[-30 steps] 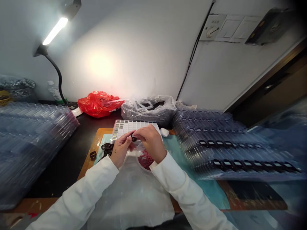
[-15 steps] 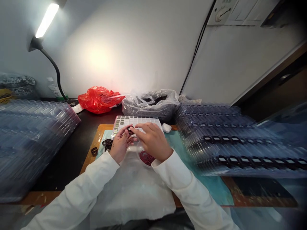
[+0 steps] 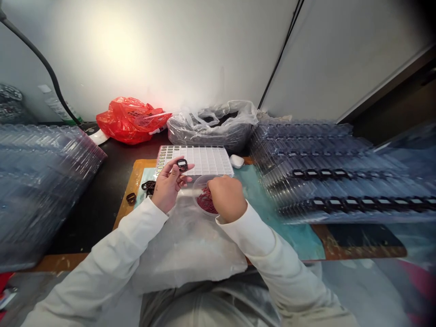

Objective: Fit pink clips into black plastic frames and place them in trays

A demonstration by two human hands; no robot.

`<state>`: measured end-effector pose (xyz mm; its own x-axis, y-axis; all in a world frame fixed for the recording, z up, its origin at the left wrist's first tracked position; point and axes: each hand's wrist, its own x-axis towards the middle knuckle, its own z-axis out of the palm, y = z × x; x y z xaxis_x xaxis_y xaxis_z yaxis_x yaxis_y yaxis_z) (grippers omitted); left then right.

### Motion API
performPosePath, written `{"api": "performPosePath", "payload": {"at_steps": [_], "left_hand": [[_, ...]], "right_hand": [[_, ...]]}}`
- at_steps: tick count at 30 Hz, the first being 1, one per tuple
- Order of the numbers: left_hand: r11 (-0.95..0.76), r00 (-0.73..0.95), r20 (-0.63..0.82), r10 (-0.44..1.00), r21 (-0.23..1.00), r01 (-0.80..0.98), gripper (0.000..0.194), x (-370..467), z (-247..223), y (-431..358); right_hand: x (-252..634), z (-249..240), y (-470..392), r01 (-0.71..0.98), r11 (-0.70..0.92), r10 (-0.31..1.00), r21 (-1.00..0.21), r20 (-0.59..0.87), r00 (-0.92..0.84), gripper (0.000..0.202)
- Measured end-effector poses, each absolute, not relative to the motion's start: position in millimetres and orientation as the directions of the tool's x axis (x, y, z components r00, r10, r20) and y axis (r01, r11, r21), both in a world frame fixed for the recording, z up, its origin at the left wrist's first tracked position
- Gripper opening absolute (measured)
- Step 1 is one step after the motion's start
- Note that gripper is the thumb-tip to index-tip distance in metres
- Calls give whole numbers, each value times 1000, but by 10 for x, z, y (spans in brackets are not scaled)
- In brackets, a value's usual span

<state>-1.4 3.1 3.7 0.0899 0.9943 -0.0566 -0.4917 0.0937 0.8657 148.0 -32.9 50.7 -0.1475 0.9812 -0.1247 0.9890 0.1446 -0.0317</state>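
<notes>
In the head view, the work seems to be somewhere in the middle, and this is my judgement from how the things lie. The left hand grips one small black part between thumb and fingers, raised in front of the white grid tray. This part has a pale window in its middle; whether it is finished, I cannot tell. The right hand reaches into the round clear tub, where many thin red pieces are lying. Its fingers are bent downward, but their tips are hidden, so I cannot tell if they grip a piece.

In the grid tray, small pieces sit in cells at the left side and along part of the far edge, while most other cells show only white. It suggests that a good share of these pieces is already used, if the tray was full at first. Beside the left wrist lie several loose black parts, and one more black part lies apart, nearer to the bench's left side; these probably wait for handling. The right stack of clear trays carries rows of similar black parts, maybe the completed ones. In the left stack I can make out no black parts.
</notes>
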Motion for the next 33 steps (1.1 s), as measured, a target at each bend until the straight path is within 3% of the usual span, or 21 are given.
{"api": "performPosePath", "payload": {"at_steps": [9,14,22,33], "left_hand": [[95,98,-52,994,859,-503,53,-18,14,34],[104,130,-41,991,846,-522,51,-20,13,31],[131,155,-60,986,855,-502,52,-2,8,0],[151,206,-65,976,886,-439,45,-7,-44,-3]], "right_hand": [[1568,471,-273,989,122,988,-83,-83,-129,13],[1657,471,-226,978,94,990,-184,-82,-111,18],[1761,448,-192,941,86,996,-328,47,-75,12],[1757,487,-190,847,219,960,-484,262,-99,9]]}}
